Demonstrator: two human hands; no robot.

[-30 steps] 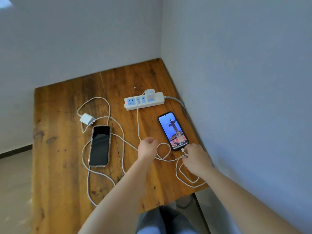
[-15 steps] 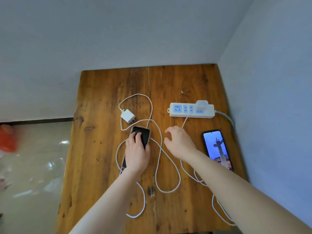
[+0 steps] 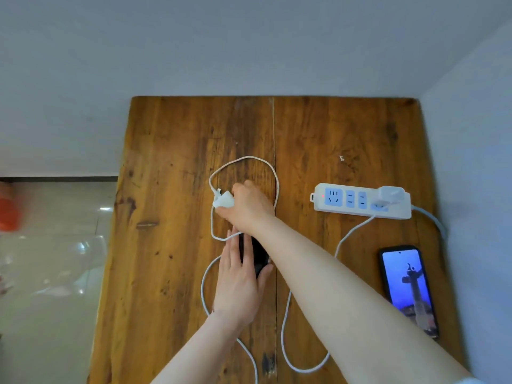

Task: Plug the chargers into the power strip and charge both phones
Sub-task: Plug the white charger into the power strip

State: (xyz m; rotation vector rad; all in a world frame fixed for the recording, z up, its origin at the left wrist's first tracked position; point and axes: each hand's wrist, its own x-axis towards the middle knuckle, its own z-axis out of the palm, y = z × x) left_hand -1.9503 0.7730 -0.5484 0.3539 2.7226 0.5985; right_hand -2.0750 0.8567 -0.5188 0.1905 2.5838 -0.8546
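Soft even light, blurred left edge

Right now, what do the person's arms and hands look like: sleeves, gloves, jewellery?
Both forearms are bare as far as the frame shows. The left hand and right hand wear no gloves, and no rings, watch or bands are visible. A pale bit of cloth shows at the bottom right corner, possibly a sleeve edge.

White charger (image 3: 224,201) (brown streaked table (image 3: 177,167)).
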